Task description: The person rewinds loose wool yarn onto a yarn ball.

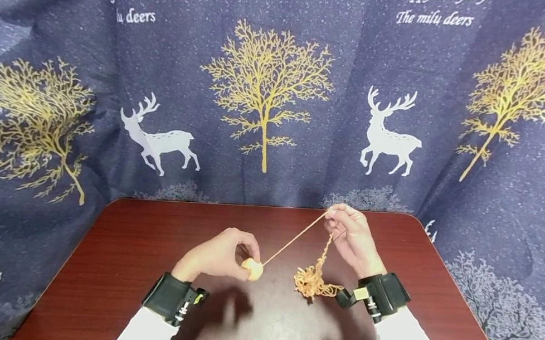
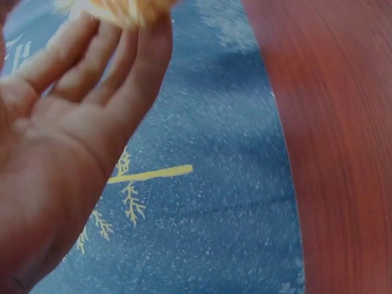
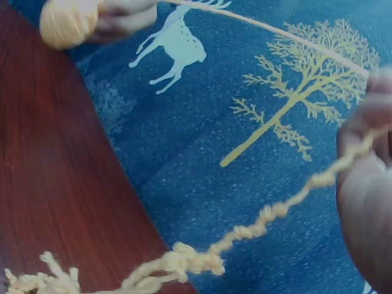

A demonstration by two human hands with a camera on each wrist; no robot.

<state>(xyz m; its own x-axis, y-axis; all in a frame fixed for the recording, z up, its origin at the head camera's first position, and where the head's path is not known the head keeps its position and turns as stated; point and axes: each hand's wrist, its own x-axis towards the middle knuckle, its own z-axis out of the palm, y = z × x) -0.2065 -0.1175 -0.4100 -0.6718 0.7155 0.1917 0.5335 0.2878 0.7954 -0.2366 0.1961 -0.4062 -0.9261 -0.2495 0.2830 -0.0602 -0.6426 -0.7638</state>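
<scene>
My left hand holds a small ball of pale orange yarn between thumb and fingertips, above the table. The ball looks round and wound in the right wrist view. From it a taut strand slants up to my right hand, which pinches it with thumb and fingers. Below the right hand hangs a kinked, twisted length of yarn, ending in a loose tangle. In the left wrist view only the ball's lower edge shows, at the fingertips of the left hand.
The reddish-brown table has rounded far corners and a bright glare near its front. Behind it hangs a blue curtain printed with deer and golden trees. Black camera straps circle both wrists.
</scene>
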